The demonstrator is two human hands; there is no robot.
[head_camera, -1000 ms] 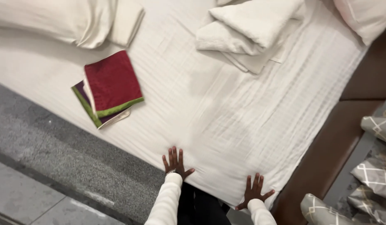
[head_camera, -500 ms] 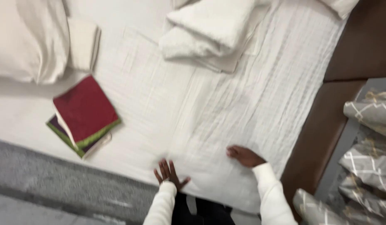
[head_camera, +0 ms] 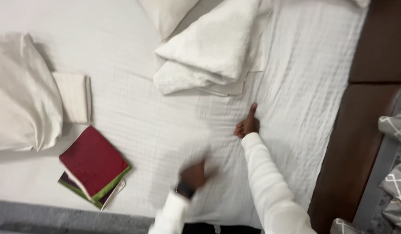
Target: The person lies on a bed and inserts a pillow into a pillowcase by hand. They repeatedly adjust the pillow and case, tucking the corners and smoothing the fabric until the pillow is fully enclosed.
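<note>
The white sheet [head_camera: 135, 117] looked soft, thin and light, so it would bunch up easily; an edge or a fold would be a good place to grab. It lay flat right under both hands. The right hand [head_camera: 247, 125] rested on it, fingers curled in and thumb sticking out. The left hand [head_camera: 193, 175] was blurry, so I cannot tell its shape. A folded white towel [head_camera: 209, 50] sat just past the right hand.

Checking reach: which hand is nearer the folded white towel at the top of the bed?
Right. The right hand lies on the sheet just below the folded white towel; the left hand, blurred, is farther down.
</note>
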